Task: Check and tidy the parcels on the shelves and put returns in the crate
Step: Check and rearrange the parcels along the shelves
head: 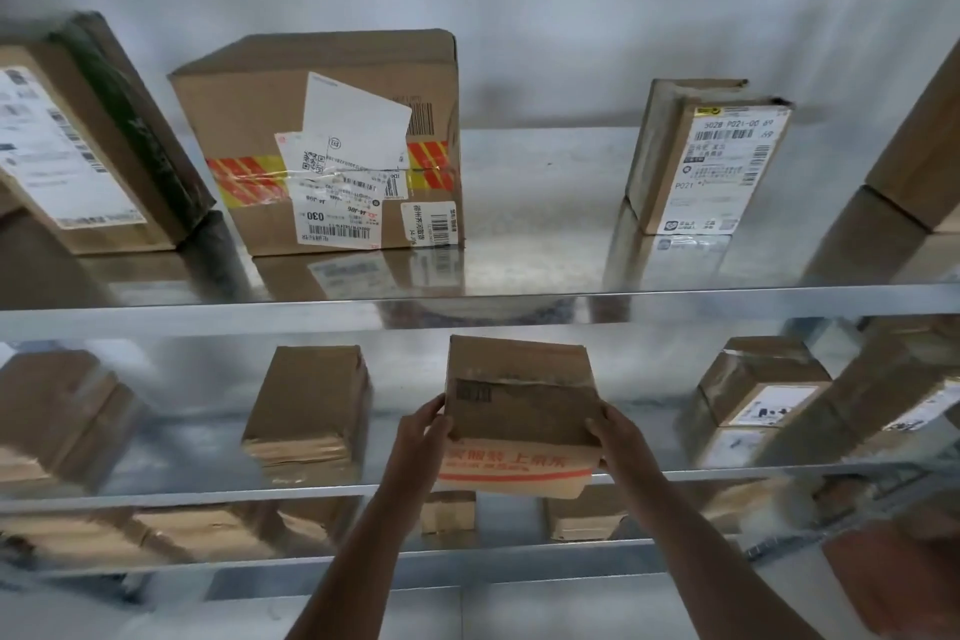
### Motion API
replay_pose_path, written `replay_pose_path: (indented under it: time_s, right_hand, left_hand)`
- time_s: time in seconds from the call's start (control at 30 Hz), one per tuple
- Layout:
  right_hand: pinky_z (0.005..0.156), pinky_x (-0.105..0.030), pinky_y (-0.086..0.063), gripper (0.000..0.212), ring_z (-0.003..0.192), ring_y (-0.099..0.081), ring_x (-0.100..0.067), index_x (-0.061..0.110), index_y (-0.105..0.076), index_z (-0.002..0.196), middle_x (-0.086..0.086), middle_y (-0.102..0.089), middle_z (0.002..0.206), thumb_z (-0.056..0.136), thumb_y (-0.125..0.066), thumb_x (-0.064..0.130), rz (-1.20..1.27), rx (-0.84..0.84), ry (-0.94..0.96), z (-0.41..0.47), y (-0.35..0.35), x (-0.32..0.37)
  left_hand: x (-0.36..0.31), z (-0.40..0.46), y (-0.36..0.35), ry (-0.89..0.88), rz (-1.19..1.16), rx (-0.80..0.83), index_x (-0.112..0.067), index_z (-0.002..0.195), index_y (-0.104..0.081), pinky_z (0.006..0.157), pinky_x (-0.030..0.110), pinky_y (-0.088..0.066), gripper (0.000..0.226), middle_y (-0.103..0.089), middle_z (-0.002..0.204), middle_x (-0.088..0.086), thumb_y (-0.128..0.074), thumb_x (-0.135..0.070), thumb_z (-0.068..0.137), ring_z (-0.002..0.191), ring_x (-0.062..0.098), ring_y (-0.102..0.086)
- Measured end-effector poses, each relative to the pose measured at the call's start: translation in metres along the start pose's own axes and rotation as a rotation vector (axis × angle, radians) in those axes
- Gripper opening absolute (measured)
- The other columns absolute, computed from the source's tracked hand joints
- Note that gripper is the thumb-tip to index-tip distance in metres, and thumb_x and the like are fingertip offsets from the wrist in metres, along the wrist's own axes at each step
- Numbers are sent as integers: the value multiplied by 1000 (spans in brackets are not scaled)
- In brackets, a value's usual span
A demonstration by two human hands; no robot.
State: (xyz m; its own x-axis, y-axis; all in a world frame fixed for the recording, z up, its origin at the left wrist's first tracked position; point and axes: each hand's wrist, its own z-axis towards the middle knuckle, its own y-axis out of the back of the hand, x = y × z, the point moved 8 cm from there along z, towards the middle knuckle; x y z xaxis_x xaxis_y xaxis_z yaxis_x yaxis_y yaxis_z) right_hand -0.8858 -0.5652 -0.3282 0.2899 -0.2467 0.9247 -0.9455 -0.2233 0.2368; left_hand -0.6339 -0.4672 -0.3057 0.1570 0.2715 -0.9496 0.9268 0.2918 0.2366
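A brown cardboard parcel (519,405) with red printed characters on its front sits at the front edge of the middle shelf (208,491). My left hand (423,429) grips its left side and my right hand (613,434) grips its right side, fingers curled over the top edges. On the top shelf (519,307) stand a large taped box (322,146) with several labels, a labelled box at far left (78,146) and a small upright labelled parcel (706,156).
More brown parcels stand on the middle shelf: one left of my hands (309,411), one at far left (57,416), labelled ones at right (758,390). Smaller boxes (449,509) lie on the lower shelf. A brown box edge (919,156) shows at upper right.
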Motion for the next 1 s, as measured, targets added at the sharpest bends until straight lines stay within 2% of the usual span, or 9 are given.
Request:
replay_pose_path:
  time_s: [0.13,0.3,0.47,0.6,0.67,0.73,0.8,0.87,1.0]
  right_hand:
    - [79,-51,-58,22,87,-72,-32,22,-63,113,-9,-73,95,104,-45,14,-49,8,33,-17,-3,3]
    - [70,-40,-57,24,82,-73,-27,26,-63,114,-7,-73,93,105,-42,17,-86,10,58,-38,-2,12]
    - [81,-49,-61,24,82,-70,-16,31,-62,98,1,-71,92,107,-39,27,-138,-32,123,-51,5,25]
    - [93,-54,-58,25,99,-69,-22,26,-61,110,0,-70,105,101,-48,46,143,-45,75,-59,14,24]
    - [87,-43,-56,30,102,-67,-22,20,-57,125,-1,-67,112,108,-41,38,303,-28,90,-69,16,31]
    - [93,-32,-53,35,105,-66,-20,18,-52,136,-5,-66,114,109,-34,31,369,-19,132,-76,20,38]
    - [105,-37,-48,38,108,-67,-23,14,-54,138,-14,-67,113,110,-33,28,382,-25,140,-77,24,38]
    - [113,-43,-44,43,115,-66,-25,10,-62,134,-16,-71,117,110,-32,28,375,-19,118,-75,26,34]
    - [101,-41,-51,47,116,-68,-22,10,-73,115,-5,-76,117,108,-30,29,375,-8,135,-77,29,35]
  left_hand:
    - [-5,-19,3,-25,-14,-10,-21,104,-73,74,42,-63,40,-79,87,5,-39,-41,97,79,25,-78]
    - [-12,-37,8,-54,-53,-18,-17,107,-72,72,40,-62,43,-79,88,6,-39,-42,93,82,28,-77]
    - [-14,-51,8,-56,-81,-30,-22,109,-71,80,46,-62,42,-78,96,3,-40,-48,96,89,25,-76]
    - [-18,-61,16,-17,-283,-122,-12,102,-63,70,34,-60,24,-72,102,17,-44,-26,107,93,31,-72]
    - [-19,-65,18,11,-373,-127,-10,111,-59,61,31,-58,25,-69,109,17,-46,-30,106,97,33,-70]
    - [-23,-66,21,29,-428,-126,-17,123,-57,66,37,-59,37,-67,116,10,-46,-47,103,105,33,-67]
    - [-25,-66,24,57,-480,-140,-26,122,-59,80,47,-59,36,-65,119,6,-40,-52,104,110,34,-65]
    - [-25,-66,28,101,-504,-162,-28,118,-61,83,49,-57,37,-65,114,10,-35,-51,105,107,36,-65]
    - [-19,-65,28,201,-458,-181,-13,115,-64,87,53,-57,52,-69,109,20,-33,-53,103,99,40,-70]
